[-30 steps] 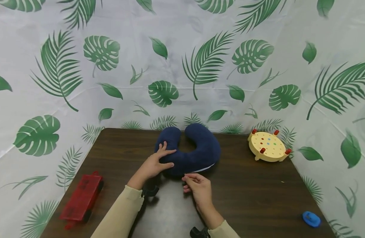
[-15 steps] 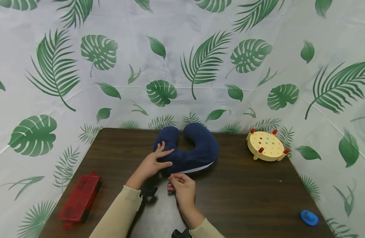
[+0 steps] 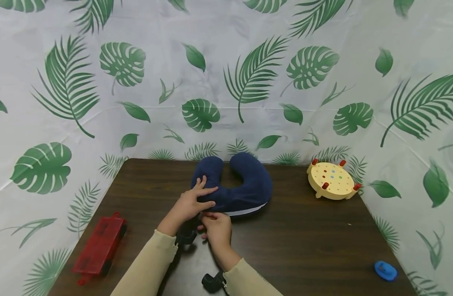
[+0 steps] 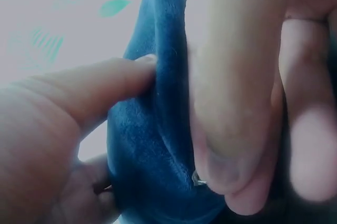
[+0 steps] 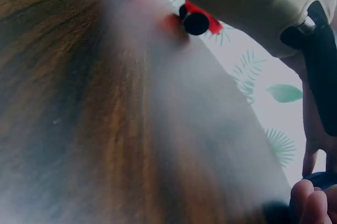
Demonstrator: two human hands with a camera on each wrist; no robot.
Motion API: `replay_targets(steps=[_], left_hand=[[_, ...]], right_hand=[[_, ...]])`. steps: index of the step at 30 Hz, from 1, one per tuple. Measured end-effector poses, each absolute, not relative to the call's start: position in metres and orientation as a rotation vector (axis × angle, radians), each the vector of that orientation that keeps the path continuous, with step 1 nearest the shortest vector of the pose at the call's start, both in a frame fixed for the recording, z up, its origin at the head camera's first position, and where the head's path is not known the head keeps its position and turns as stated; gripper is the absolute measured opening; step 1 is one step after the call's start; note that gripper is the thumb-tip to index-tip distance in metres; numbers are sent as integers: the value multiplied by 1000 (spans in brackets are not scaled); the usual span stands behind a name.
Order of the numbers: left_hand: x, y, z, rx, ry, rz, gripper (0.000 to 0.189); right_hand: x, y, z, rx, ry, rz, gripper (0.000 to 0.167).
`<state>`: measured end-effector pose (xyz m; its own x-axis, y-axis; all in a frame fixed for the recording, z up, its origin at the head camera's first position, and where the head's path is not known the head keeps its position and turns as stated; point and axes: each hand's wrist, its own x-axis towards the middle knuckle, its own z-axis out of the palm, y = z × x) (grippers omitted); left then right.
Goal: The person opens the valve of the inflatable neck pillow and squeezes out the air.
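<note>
A navy blue U-shaped neck pillow (image 3: 248, 185) lies at the back middle of the table. My left hand (image 3: 185, 205) rests on its left arm with fingers spread, the thumb (image 4: 116, 77) pressing into the plush fabric. At the pillow's front edge, my right hand (image 3: 217, 230) pinches a small metal zipper pull (image 4: 197, 179), mostly covered by the fingers. A white strip (image 3: 246, 211) shows along the front seam, to the right of that hand. In the right wrist view, only some right fingertips (image 5: 310, 203) appear at the lower right corner.
On the left of the dark wooden table (image 3: 304, 246) stands a translucent red toy wagon (image 3: 100, 246). A round yellow pegged toy (image 3: 331, 181) sits at the back right. A small blue object (image 3: 386, 271) lies near the right edge. Behind hangs a leaf-print cloth (image 3: 226, 82).
My right hand has slid left along the pillow's front seam, and the white strip has grown longer behind it. The left hand has stayed in place on the pillow.
</note>
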<state>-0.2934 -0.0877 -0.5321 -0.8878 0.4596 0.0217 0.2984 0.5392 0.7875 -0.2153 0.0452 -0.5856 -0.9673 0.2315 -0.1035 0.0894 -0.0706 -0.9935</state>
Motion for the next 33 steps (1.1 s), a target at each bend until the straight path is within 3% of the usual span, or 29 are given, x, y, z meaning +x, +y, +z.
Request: replay_targets(steps=[8,15,18,23,27,33], left_hand=[[-291,-86,-533,694,2611,1169,58],[-288,-83,-535,784,2735,1026,58],[-286,-80,-533,837,2808,989,60],[-283,-74,-528,1058,2840,1009,55],[-283,-73,-532,1256,2759,1055,44],[-288,-73,-541,1221,2661,1130,40]], right_hand=[[-218,66,-588,-130,-2188,2394,22],[-237,129,-560,422,-2640,2661,28],[-238,156,-528,601,-2685,2491,30],[-234,193,-490,607,-2517,1996,24],[-239,216,-498,533,-2492,1593,11],[-258,229,-531,596,-2674,1367,34]])
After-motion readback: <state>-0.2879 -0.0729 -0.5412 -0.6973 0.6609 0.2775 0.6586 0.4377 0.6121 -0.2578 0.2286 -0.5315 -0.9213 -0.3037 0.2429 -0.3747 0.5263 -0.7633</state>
